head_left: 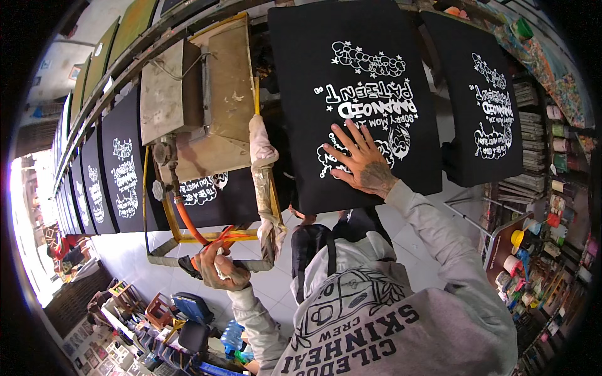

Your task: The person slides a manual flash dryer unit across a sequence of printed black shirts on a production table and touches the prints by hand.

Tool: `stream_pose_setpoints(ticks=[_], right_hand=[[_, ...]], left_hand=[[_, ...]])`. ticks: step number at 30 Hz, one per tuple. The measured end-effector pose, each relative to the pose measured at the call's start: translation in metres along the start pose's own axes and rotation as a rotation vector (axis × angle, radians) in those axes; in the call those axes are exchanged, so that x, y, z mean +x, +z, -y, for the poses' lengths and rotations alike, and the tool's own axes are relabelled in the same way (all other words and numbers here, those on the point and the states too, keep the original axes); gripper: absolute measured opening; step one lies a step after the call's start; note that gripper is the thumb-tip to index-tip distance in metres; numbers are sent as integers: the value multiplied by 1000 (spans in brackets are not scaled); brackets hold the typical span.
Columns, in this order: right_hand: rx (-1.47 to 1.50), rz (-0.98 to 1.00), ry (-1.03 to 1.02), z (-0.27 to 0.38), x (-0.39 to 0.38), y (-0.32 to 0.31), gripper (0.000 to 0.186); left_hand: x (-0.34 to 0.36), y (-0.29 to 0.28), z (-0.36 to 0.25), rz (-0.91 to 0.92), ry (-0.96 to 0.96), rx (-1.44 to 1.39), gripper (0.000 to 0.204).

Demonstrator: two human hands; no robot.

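Workshop with a pale tiled floor (407,250), viewed from above: long rails carry a row of black fabric panels, and shelves of paint pots (558,163) line the right side. Further black panels (110,166) recede to the left, several bearing white prints; another printed panel (458,125) lies just to the right of the one before me. At lower left stand a dark-blue chair (190,307) and, nearer my sleeve, a blue water jug (232,335).

My right hand (364,163) is palm down on the nearest black fabric panel (301,75), its fingers spread wide and grasping nothing; it covers part of the white print (376,109), a block of outlined lettering with stars and cartoon figures. Tattooing shows on the back of this hand.

My left hand (222,269) is curled closed around a wrapped bar (166,258) at the near end of a yellow metal frame (248,235) — a whitish patch shows at the hand, too unclear to identify. This frame carries a metal box (166,94) on a stained, tan plate (229,94); an orange hose (188,219) runs from the box's fittings toward my left hand. Beneath the assembly, part of another printed panel (241,200) is visible. Pale cloth (261,147) is bound around the frame's right side, between the box and the nearest panel.
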State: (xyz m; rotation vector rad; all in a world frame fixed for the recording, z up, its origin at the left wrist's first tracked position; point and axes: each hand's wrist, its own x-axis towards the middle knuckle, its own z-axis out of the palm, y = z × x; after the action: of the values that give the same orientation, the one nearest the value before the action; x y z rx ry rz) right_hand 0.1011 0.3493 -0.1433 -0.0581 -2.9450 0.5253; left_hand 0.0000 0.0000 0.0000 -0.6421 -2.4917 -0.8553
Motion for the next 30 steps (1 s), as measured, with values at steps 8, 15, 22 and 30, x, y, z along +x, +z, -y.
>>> stream_pose_setpoints(ticks=[8, 15, 22, 30], right_hand=[[14, -56, 8, -5, 8, -4, 62], [25, 19, 15, 7, -18, -12, 67], [-7, 124, 25, 22, -43, -1, 82], [-21, 75, 136, 37, -45, 6, 88]], left_hand=[[2, 14, 0, -70, 39, -24, 34], [1, 8, -2, -50, 14, 6, 38], [3, 8, -3, -75, 41, -3, 39], [0, 8, -3, -80, 1, -31, 39]])
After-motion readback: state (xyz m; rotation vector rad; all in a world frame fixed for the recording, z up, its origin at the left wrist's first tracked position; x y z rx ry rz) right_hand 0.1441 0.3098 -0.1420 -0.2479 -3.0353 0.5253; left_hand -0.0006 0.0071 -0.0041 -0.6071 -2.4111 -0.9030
